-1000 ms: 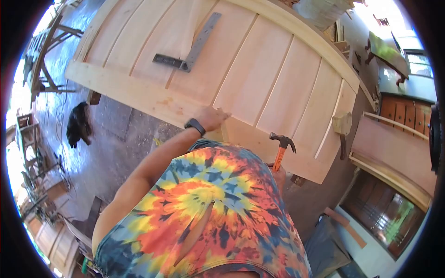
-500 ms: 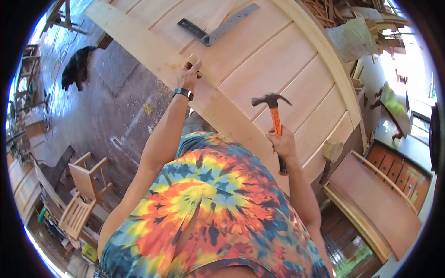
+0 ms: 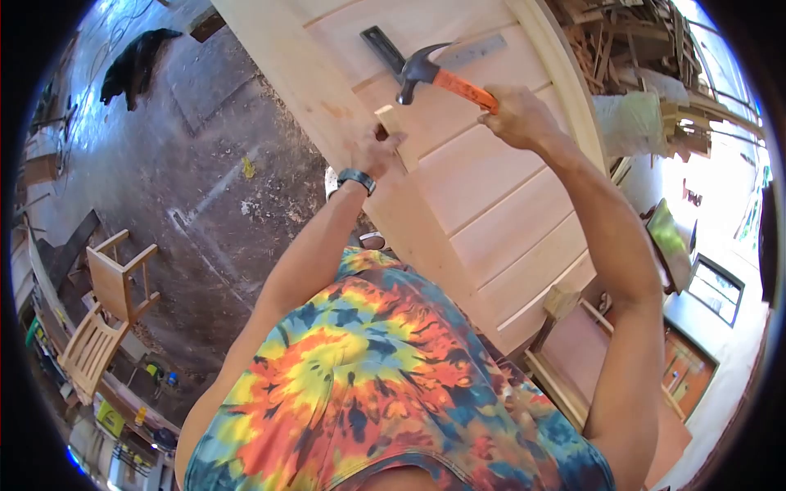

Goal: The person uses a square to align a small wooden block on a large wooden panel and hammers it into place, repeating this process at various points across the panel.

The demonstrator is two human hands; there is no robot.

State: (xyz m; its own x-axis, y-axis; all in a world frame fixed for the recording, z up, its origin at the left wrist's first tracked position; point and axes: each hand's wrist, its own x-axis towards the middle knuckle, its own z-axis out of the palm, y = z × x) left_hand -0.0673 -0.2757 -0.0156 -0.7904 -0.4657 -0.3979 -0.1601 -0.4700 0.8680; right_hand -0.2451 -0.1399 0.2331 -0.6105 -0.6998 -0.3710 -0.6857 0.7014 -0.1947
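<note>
My right hand (image 3: 521, 116) grips a claw hammer (image 3: 458, 85) by its orange handle, raised over the panel with the dark head toward the left. Below the hammer head, my left hand (image 3: 375, 155) is closed on a small pale wood strip (image 3: 386, 116) at the inner edge of the long frame board. Both hands are over a large wooden door panel (image 3: 524, 200) with grooved boards and a curved edge. A try square (image 3: 381, 47) lies on the panel behind the hammer, which partly covers its blade.
A black dog (image 3: 135, 69) lies on the worn floor (image 3: 221, 164) at left. A wooden chair (image 3: 110, 282) lies at lower left. Scrap wood (image 3: 626, 41) is piled at upper right. A wood block (image 3: 562, 300) sits by the panel's near end.
My right hand has raised the hammer up and forward, its head now near the left hand. My left hand stays on the panel's frame board with the strip. The view has shifted.
</note>
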